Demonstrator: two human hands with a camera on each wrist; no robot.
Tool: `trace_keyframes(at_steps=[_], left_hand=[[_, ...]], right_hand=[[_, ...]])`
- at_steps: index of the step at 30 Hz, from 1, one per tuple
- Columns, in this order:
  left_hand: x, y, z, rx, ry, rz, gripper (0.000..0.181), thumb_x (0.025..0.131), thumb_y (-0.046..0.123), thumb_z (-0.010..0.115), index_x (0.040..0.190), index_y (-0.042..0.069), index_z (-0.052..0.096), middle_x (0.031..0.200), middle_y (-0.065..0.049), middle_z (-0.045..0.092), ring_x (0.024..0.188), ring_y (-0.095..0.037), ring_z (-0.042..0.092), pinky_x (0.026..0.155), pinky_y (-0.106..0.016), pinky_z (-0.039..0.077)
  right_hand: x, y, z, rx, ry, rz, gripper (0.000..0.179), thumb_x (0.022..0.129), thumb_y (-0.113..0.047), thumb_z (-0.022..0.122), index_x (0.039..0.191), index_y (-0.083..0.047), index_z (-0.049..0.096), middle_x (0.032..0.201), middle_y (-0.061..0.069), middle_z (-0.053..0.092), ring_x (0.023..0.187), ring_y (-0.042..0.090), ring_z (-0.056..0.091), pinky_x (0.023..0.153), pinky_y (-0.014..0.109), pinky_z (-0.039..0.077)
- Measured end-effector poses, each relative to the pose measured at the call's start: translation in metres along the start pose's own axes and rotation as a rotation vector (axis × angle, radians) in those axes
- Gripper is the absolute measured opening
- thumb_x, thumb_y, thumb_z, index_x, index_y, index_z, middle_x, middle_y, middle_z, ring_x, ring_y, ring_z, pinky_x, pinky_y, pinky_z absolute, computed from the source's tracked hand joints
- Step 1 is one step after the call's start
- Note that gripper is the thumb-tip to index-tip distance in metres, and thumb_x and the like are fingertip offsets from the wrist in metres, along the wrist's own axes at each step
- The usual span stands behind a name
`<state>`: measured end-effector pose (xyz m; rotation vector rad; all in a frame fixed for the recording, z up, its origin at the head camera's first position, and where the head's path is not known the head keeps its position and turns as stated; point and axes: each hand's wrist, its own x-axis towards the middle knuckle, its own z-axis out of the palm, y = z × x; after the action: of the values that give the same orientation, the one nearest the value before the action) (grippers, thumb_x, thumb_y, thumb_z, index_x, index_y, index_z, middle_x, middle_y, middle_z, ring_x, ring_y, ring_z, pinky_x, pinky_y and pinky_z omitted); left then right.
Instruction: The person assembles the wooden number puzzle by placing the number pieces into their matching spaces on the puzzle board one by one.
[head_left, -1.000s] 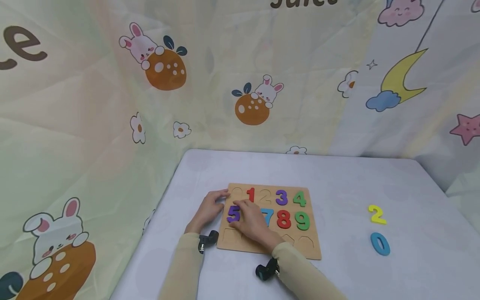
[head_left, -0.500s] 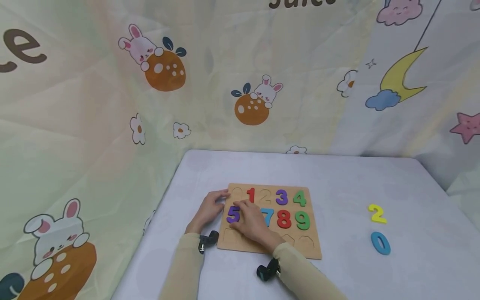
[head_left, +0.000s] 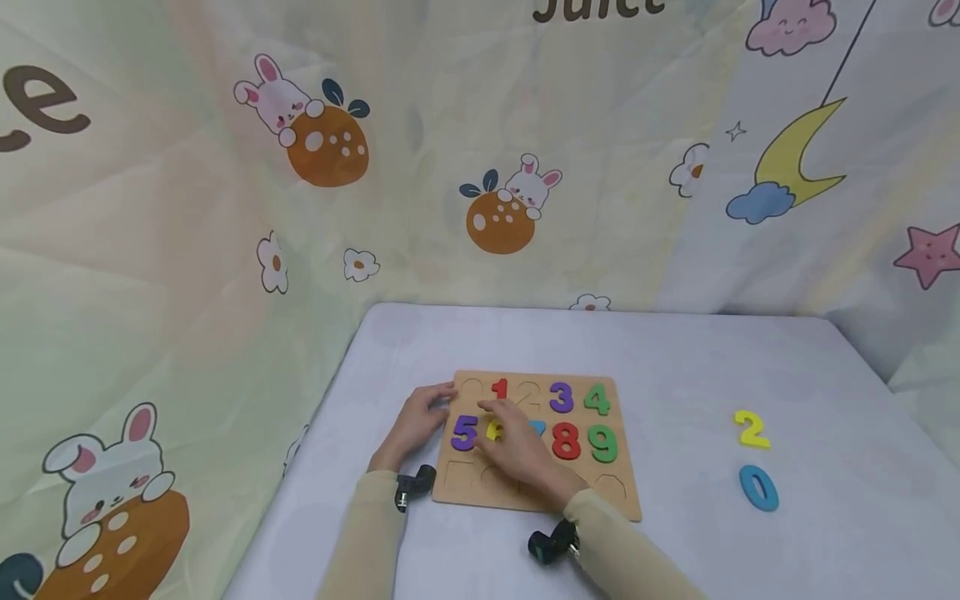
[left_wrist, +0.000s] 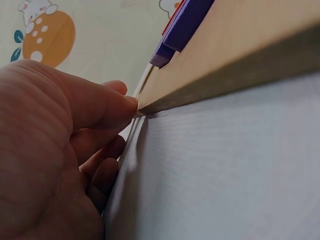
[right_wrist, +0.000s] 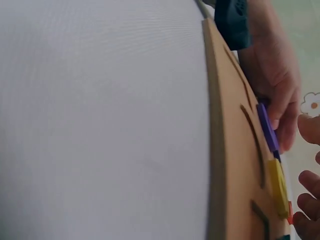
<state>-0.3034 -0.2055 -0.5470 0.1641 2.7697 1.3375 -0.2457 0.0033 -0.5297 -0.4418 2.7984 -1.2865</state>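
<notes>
Number board, long axis sideways, numerals tops away, left hand loose against it, right hand spread

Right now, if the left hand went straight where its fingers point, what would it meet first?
Most likely the wooden number puzzle board; the left hand appears to touch its edge.

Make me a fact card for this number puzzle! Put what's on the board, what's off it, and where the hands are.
Base: wooden board on a white table
Top row: red 1, purple 3, green 4
Row below: purple 5, yellow 6, blue 7, red 8, green 9
Off the board: yellow 2, blue 0, on the table to its right
Left hand: touching the board's left edge
Right hand: over the board, partly hiding the yellow 6 and blue 7
</notes>
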Motion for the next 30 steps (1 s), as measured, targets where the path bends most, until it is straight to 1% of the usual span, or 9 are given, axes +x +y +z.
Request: trace_keyframes(at_steps=[5,8,15,16,21,22,23,28,30], left_hand=[[0.002,0.000,0.001,-0.009,-0.001,-0.010,0.038,0.088,0.004,0.063,0.122,0.020,0.067,0.142,0.007,0.053,0.139,-0.024,0.038,0.117,-0.049,0.031],[0.001,0.000,0.002,-0.019,-0.006,-0.024,0.039,0.087,0.004,0.063,0.123,0.020,0.067,0.142,0.006,0.053,0.139,-0.024,0.038,0.117,-0.049,0.031],[0.001,0.001,0.003,-0.027,0.007,-0.038,0.040,0.087,0.003,0.064,0.123,0.019,0.067,0.143,0.005,0.052,0.140,-0.025,0.038,0.117,-0.050,0.031],[0.001,0.001,0.003,-0.025,0.005,-0.040,0.040,0.087,0.003,0.064,0.123,0.020,0.067,0.143,0.006,0.052,0.140,-0.025,0.037,0.117,-0.050,0.031],[0.000,0.003,0.003,-0.018,-0.003,-0.050,0.040,0.088,0.004,0.064,0.124,0.021,0.066,0.144,0.006,0.051,0.140,-0.024,0.037,0.118,-0.049,0.031],[0.000,0.003,0.003,-0.017,-0.001,-0.046,0.039,0.088,0.004,0.064,0.124,0.020,0.066,0.144,0.006,0.052,0.140,-0.025,0.037,0.117,-0.050,0.031],[0.000,0.003,0.002,-0.017,0.001,-0.047,0.039,0.088,0.004,0.064,0.124,0.020,0.066,0.144,0.006,0.052,0.140,-0.025,0.037,0.117,-0.050,0.031],[-0.001,0.003,0.002,-0.020,0.004,-0.053,0.039,0.088,0.004,0.064,0.124,0.020,0.066,0.144,0.007,0.052,0.140,-0.024,0.037,0.118,-0.048,0.031],[-0.001,0.003,0.002,-0.025,0.003,-0.055,0.039,0.088,0.005,0.064,0.124,0.021,0.066,0.143,0.007,0.051,0.140,-0.024,0.037,0.118,-0.048,0.031]], right_hand=[[-0.006,0.003,-0.016,-0.001,0.032,-0.012,0.054,0.088,-0.025,0.072,0.138,-0.016,0.054,0.139,0.004,0.053,0.129,0.029,0.049,0.103,0.051,0.049],[-0.010,0.006,-0.026,0.009,0.061,-0.006,0.052,0.088,-0.021,0.073,0.136,-0.015,0.056,0.138,0.005,0.053,0.128,0.029,0.050,0.101,0.048,0.051],[-0.019,0.018,-0.044,0.024,0.151,0.008,0.054,0.090,-0.019,0.071,0.139,-0.013,0.052,0.138,0.004,0.053,0.128,0.028,0.051,0.103,0.049,0.050],[-0.021,0.020,-0.046,0.027,0.162,0.005,0.054,0.090,-0.018,0.070,0.140,-0.012,0.051,0.138,0.005,0.053,0.121,0.029,0.055,0.098,0.048,0.053],[-0.031,0.032,-0.064,0.040,0.207,0.039,0.054,0.090,-0.016,0.070,0.140,-0.012,0.051,0.139,0.005,0.052,0.123,0.030,0.054,0.101,0.051,0.050],[-0.032,0.034,-0.067,0.047,0.211,0.047,0.054,0.090,-0.016,0.070,0.140,-0.012,0.050,0.139,0.006,0.052,0.124,0.030,0.053,0.101,0.051,0.050],[-0.034,0.036,-0.071,0.052,0.219,0.057,0.054,0.090,-0.015,0.070,0.140,-0.011,0.051,0.140,0.007,0.052,0.131,0.031,0.047,0.106,0.053,0.045],[-0.041,0.047,-0.086,0.108,0.247,0.073,0.050,0.091,-0.013,0.068,0.138,-0.008,0.052,0.141,0.013,0.050,0.132,0.038,0.044,0.103,0.059,0.046],[-0.045,0.052,-0.090,0.108,0.261,0.073,0.049,0.091,-0.014,0.068,0.137,-0.008,0.053,0.142,0.013,0.050,0.130,0.040,0.046,0.101,0.060,0.047]])
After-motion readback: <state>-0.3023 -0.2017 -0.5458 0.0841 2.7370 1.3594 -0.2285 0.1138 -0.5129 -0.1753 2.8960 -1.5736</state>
